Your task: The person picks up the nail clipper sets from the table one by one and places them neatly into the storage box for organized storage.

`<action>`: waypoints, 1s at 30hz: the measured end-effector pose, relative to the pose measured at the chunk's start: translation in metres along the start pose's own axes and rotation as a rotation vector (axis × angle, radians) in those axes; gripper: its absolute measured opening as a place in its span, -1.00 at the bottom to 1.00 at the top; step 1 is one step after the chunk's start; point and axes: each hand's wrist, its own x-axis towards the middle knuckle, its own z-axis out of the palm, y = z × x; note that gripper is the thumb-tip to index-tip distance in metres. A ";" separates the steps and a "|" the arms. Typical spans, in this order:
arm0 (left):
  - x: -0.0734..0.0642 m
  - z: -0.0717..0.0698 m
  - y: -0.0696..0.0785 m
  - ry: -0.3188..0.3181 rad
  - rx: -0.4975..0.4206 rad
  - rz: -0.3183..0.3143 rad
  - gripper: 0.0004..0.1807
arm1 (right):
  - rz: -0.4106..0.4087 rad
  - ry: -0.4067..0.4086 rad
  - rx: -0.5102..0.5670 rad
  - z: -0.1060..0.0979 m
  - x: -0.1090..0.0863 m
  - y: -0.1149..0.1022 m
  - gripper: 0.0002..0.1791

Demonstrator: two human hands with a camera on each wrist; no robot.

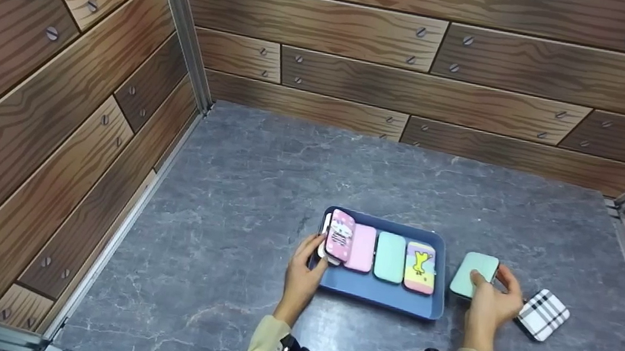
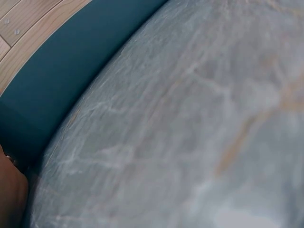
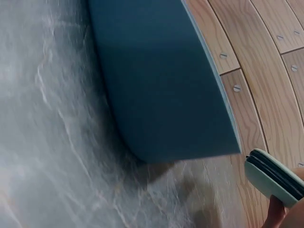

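Note:
My left hand (image 1: 303, 273) pinches a pink case with a cartoon figure (image 1: 339, 235) at the left end of the blue tray (image 1: 372, 299). That case leans over a white one (image 1: 326, 225) and overlaps a plain pink case (image 1: 362, 248). Beyond the tray's right side, my right hand (image 1: 492, 302) grips a mint-green case (image 1: 473, 273), thumb on its face. Its dark middle band between two pale shells shows in the right wrist view (image 3: 273, 178). Only a sliver of the left hand (image 2: 12, 190) appears in the left wrist view.
Inside the tray also lie a mint case (image 1: 390, 258) and a pastel case with a yellow animal (image 1: 420, 268). A black-and-white plaid case (image 1: 544, 315) rests on the grey floor, right of the right hand. Wood-patterned walls (image 1: 366, 27) enclose the floor.

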 end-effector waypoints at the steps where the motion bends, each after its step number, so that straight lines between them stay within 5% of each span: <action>1: 0.000 0.000 0.000 0.003 0.001 -0.001 -0.47 | 0.003 -0.002 0.014 0.001 -0.001 0.000 -0.40; 17: 0.000 0.000 0.000 0.004 -0.004 -0.038 -0.47 | 0.009 -0.023 0.061 0.025 -0.018 -0.003 -0.39; 30: 0.000 0.000 -0.001 -0.005 0.003 -0.024 -0.47 | 0.001 -0.092 0.000 0.044 -0.038 0.005 -0.42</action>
